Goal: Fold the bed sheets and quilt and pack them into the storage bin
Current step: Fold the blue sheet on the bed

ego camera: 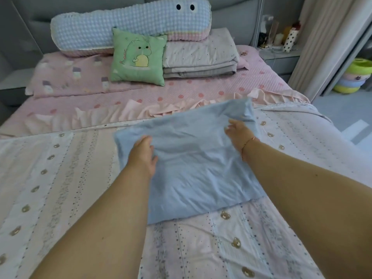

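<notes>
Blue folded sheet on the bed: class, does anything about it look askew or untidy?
Yes. The blue folded sheet lies skewed to the quilt's stripes, and its far right corner is bunched up by the right hand. The left hand presses its left edge.

Both forearms are bare; a thin bracelet circles the right wrist.
</notes>
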A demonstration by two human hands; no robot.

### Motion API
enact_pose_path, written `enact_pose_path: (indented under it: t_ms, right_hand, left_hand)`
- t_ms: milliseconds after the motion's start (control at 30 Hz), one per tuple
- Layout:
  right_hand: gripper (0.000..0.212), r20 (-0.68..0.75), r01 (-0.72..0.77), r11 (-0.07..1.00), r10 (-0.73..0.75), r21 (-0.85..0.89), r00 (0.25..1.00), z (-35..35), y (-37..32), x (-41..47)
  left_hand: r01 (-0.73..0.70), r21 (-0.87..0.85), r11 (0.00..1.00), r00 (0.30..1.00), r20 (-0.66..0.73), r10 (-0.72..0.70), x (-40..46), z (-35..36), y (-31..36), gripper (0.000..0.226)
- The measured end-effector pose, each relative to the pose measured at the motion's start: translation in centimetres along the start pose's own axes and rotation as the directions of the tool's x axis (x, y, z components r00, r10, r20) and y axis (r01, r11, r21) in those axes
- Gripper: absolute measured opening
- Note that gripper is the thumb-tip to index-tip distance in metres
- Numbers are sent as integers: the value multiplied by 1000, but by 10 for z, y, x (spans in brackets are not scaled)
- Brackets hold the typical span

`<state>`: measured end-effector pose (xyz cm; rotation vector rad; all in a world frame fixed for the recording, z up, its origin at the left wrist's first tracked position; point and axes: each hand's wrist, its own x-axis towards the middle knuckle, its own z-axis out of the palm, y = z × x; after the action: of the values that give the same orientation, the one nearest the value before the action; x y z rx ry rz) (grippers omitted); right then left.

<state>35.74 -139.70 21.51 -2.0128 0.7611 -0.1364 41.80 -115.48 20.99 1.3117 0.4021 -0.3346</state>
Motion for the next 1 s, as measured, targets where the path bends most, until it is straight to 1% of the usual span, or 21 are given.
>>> enact_pose_path:
  t_ms: [33,67,100,133,167,200,267,300,333,367,433,467,500,567,600,633,700,800,867,933,1000]
  right_hand:
    - [44,49,-43,999,42,32,998,9,12,-3]
    - [44,77,-48,998,51,-47,996,17,31,-7]
    - [45,86,-38,993,48,-114,995,23,53,-11]
    - [46,169,-26,965,72,-259,983,29,72,-14]
    - [49,255,-1,903,122,-430,959,35,93,-19]
    - [52,313,44,814,173,-580,934,43,112,-19]
    - [58,350,87,675,265,-733,898,50,138,-22]
    - [61,336,62,635,321,-770,886,50,148,-23]
    - [63,307,31,589,376,-807,874,48,153,-23]
    - [64,268,-12,552,424,-834,865,45,159,-23]
    - [63,142,-110,500,440,-859,887,36,163,-19]
    - [61,91,-120,474,399,-872,913,32,159,-18]
    - [59,67,-92,464,315,-881,947,31,154,-18]
    - [57,155,75,491,125,-868,980,41,144,-20]
    - [57,240,170,501,78,-849,968,48,141,-22]
    - [59,296,211,510,90,-834,951,54,143,-23]
    - [62,255,108,526,216,-843,942,55,149,-18]
    - [69,91,-71,494,298,-867,950,43,162,-9]
    - [81,-7,-199,517,351,-833,936,41,168,-5]
    - [97,-105,-368,579,435,-728,894,43,172,1]
    - [107,-167,-516,647,522,-561,837,44,174,7]
  left_hand:
    - [-62,153,986,998,-5,63,0,-2,-13,37]
    - [-122,329,937,992,6,127,0,-6,-30,39]
    - [-171,499,849,984,46,171,-3,-12,-48,41]
    - [-205,645,736,978,105,180,-3,-18,-66,44]
    - [-228,775,590,973,169,154,-5,-25,-83,47]
    - [-268,879,395,963,241,118,-3,-30,-100,49]
    - [-333,943,-8,943,333,8,-5,-42,-130,55]
    - [-327,936,-130,945,322,-54,-7,-50,-143,58]
    - [-297,933,-204,954,284,-94,-9,-58,-151,61]
    - [-259,936,-239,965,239,-110,-9,-67,-157,63]
    - [-207,936,-286,978,185,-101,-6,-79,-157,65]
    - [-201,929,-310,979,181,-94,-3,-80,-155,65]
    - [-216,922,-320,976,198,-87,0,-78,-155,64]
    - [-296,905,-305,955,282,-90,1,-66,-158,63]
    - [-343,893,-293,939,327,-103,0,-60,-160,62]
    - [-372,884,-282,928,354,-116,0,-57,-163,62]
    - [-346,891,-294,938,333,-95,5,-59,-165,63]
    - [-183,929,-322,982,189,-14,16,-75,-158,67]
    - [-54,953,-299,997,66,30,22,-84,-154,74]
    - [93,972,-214,995,-85,46,25,-91,-152,88]
    - [211,977,-45,977,-209,38,26,-96,-149,107]
